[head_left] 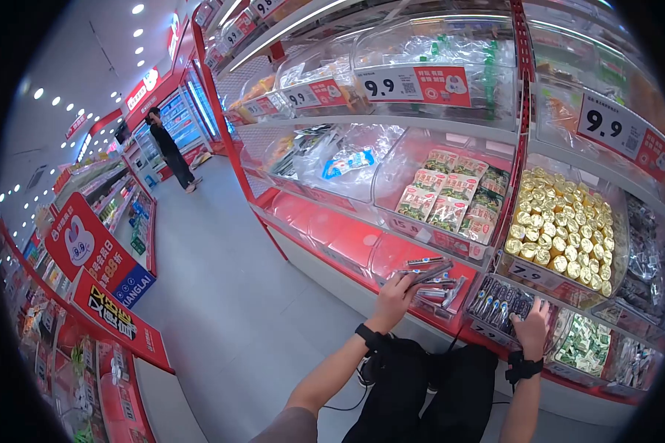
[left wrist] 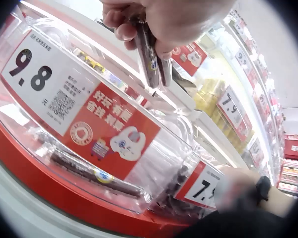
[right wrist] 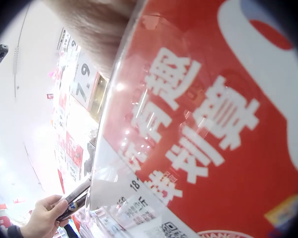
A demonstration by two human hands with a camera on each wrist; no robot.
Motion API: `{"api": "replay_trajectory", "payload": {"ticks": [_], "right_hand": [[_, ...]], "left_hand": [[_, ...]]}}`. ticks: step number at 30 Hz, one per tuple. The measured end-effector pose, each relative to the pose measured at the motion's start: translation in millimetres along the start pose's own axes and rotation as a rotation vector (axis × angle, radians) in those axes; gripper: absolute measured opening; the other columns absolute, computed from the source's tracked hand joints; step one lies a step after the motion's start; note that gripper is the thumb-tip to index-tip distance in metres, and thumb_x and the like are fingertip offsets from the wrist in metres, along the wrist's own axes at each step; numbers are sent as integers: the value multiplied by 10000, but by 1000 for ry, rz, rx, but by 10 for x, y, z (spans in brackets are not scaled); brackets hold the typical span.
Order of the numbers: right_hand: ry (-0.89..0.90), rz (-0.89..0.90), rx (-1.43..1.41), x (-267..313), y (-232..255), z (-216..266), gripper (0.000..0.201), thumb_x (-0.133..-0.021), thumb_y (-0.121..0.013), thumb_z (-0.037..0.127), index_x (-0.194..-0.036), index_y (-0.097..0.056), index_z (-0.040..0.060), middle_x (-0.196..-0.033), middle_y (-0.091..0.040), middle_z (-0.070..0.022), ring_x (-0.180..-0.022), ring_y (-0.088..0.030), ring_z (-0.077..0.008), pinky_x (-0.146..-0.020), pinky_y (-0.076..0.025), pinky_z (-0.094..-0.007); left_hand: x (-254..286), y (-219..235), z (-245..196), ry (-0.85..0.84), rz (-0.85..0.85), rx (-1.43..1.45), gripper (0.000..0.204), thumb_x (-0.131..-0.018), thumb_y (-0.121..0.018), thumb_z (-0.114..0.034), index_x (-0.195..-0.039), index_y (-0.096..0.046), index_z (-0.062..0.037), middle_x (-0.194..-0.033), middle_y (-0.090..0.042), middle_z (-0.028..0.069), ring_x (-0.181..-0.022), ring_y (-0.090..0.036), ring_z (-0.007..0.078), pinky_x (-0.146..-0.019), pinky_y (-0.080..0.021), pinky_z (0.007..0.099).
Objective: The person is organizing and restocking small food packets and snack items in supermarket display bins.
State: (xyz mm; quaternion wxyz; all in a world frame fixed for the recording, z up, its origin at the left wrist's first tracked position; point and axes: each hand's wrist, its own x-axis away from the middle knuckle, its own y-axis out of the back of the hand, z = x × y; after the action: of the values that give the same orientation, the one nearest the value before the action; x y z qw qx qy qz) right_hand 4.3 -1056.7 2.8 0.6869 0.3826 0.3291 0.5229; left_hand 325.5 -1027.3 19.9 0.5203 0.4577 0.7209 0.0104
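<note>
Dark stick-shaped plastic packets [left wrist: 150, 59], blue-yellow spot. Glossy gold foil-topped cylinders [head_left: 561, 229]. Red-and-white rectangular price card [left wrist: 79, 101], black digits, white rabbit print. Plain black fabric trousers [head_left: 421, 391].

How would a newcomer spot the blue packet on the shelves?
Start at the tall display shelves on the right of the head view. Below the big 9.9 price tag, find the clear bin just left of the green-and-white packets. The blue packet lies there, its bright blue standing out from the clear and dark wrappers around it.
</note>
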Motion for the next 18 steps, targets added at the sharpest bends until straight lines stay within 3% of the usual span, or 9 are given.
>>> {"api": "replay_trajectory", "payload": {"ticks": [5,6,10,14,17,18], "right_hand": [[-10,5,16,0,0,-22,697,-728,-718,264,-1310,-418,28,-1415,-332,-246,-1301,-342,-395,-1018,-328,-530],[2,-7,9,30,49,13,646,-732,-694,235,-1285,-442,14,-1394,-358,-239,-1264,-385,-392,-998,-355,-519],[137,-216,-41,-59,-151,-166,547,-690,-688,139,-1186,-500,5,-1234,-493,-206,-1119,-505,-365,-943,-422,-420],[192,-70,-218,-156,-91,-291,524,-691,-643,106,-1173,-491,-34,-1252,-463,-245,-1150,-468,-389,-959,-400,-439],[306,-223,-149,-78,-112,-408,558,-695,-654,115,-1198,-466,-35,-1256,-460,-250,-1146,-473,-394,-966,-398,-444],[243,-211,-30,-15,-65,-398,607,-720,-664,150,-1254,-429,-18,-1269,-456,-247,-1157,-469,-400,-970,-398,-459]], "left_hand": [[-98,-189,186,82,86,11,217,-821,-656,-116,-1004,-595,-15,-870,-555,153,-774,-581,338,-669,-464,404],[-112,-277,272,130,172,-17,214,-828,-642,-132,-1013,-603,-31,-893,-557,160,-819,-579,353,-718,-459,427],[-116,-579,404,219,272,-87,228,-817,-630,-159,-1011,-617,-40,-955,-574,174,-904,-572,367,-813,-445,462],[-122,-619,483,268,339,-197,185,-808,-586,-172,-888,-655,-21,-907,-613,191,-874,-600,367,-843,-459,460],[-199,-616,545,240,475,-368,220,-795,-557,-209,-809,-679,-27,-851,-637,187,-841,-626,346,-816,-480,450],[-201,-602,528,229,500,-410,231,-788,-558,-226,-798,-688,-36,-844,-647,175,-843,-634,328,-780,-495,443]]}}
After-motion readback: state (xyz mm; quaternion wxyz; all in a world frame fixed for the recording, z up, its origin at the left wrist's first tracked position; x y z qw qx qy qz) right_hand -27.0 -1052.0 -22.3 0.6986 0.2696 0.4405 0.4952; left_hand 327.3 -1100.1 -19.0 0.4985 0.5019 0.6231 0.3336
